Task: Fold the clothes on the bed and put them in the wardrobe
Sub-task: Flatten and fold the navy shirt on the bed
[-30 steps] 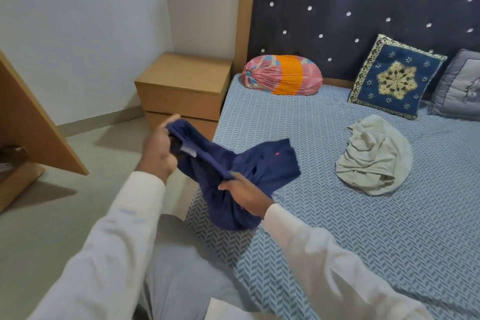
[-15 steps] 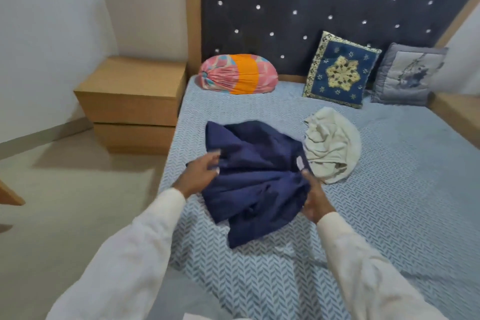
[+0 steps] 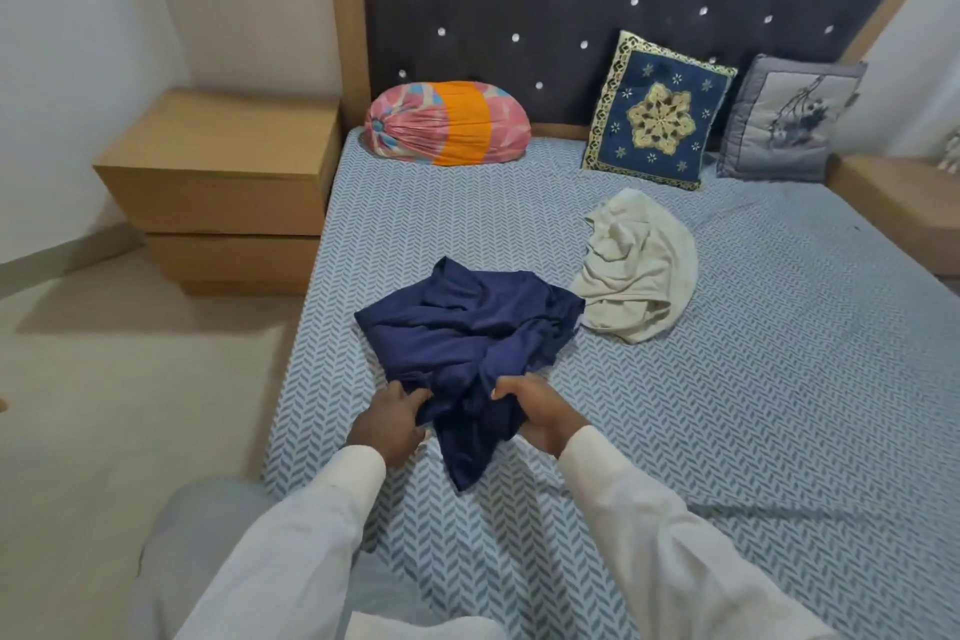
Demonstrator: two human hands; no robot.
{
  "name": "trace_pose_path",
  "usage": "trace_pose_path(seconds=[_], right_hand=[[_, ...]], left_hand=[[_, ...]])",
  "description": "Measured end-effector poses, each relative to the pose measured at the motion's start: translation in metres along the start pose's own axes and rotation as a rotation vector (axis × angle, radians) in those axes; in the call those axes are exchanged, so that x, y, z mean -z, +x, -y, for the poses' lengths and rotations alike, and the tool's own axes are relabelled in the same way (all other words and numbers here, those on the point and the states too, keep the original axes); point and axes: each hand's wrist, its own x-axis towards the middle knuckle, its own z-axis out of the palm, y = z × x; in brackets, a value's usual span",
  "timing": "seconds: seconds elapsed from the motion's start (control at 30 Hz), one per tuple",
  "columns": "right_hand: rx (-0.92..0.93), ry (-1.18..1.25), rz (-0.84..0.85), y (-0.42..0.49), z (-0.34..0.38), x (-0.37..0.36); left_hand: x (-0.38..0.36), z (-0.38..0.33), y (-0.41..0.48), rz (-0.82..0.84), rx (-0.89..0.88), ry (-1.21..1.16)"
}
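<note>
Navy garment (image 3: 467, 322) crumpled on bed (image 3: 571, 561), spread toward 12 o'clock; near end pinched in curled left grip (image 3: 392, 418) at 7 o'clock and right grip (image 3: 537, 411) at 5. Bed edge close at 9 o'clock, cream garment (image 3: 639, 270) just beside at 2, wide sheet (image 3: 805, 405) at 3

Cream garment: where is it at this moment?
In the head view, the cream garment lies crumpled on the bed, just right of the navy garment and in front of the blue embroidered cushion.
</note>
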Motion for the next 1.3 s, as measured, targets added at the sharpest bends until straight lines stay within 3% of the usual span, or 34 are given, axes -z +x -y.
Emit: trace_pose_path(seconds=[0.17,0.27,0.43,0.5,0.57,0.63,0.7,0.77,0.87,0.93,1.03,1.1,1.2,1.3], right_hand=[[-0.014,0.105,0.252,-0.025,0.031,-0.003],[0.015,0.012,0.355,-0.041,0.054,-0.017],[0.087,-0.018,0.515,-0.070,0.099,-0.029],[0.159,-0.002,0.561,-0.082,0.119,-0.022],[0.297,-0.011,0.615,-0.098,0.141,-0.014],[0.447,0.029,0.650,-0.113,0.169,-0.008],[0.541,0.096,0.556,-0.109,0.199,-0.003],[0.591,0.138,0.309,-0.085,0.226,0.002],[0.548,0.168,0.024,-0.048,0.241,0.015],[0.475,0.081,-0.140,-0.030,0.230,0.028],[0.347,-0.165,-0.379,-0.006,0.171,0.051],[0.165,-0.284,-0.476,0.010,0.103,0.071],[-0.076,-0.348,-0.574,0.035,-0.013,0.101],[-0.196,-0.591,-0.599,-0.007,-0.046,0.068]], left_hand=[[-0.003,-0.007,0.005,-0.069,0.060,-0.035],[0.001,-0.007,0.006,-0.108,0.074,-0.279],[0.034,-0.012,-0.004,-0.408,0.067,-0.585],[0.073,-0.020,-0.019,-0.326,0.047,-1.069],[0.114,-0.021,-0.037,-0.065,-0.026,-1.440],[0.153,-0.020,-0.051,0.143,-0.099,-1.520],[0.185,-0.019,-0.046,0.169,-0.150,-1.404],[0.210,-0.020,-0.033,0.076,-0.163,-1.269],[0.213,-0.010,-0.006,-0.074,-0.074,-1.280],[0.198,0.003,0.004,-0.150,0.021,-1.086],[0.152,0.031,0.013,-0.135,0.189,-0.784],[0.118,0.040,0.003,-0.062,0.221,-0.672],[0.070,0.044,-0.010,0.046,0.178,-0.482],[0.033,0.044,-0.019,0.120,0.240,-0.064]])
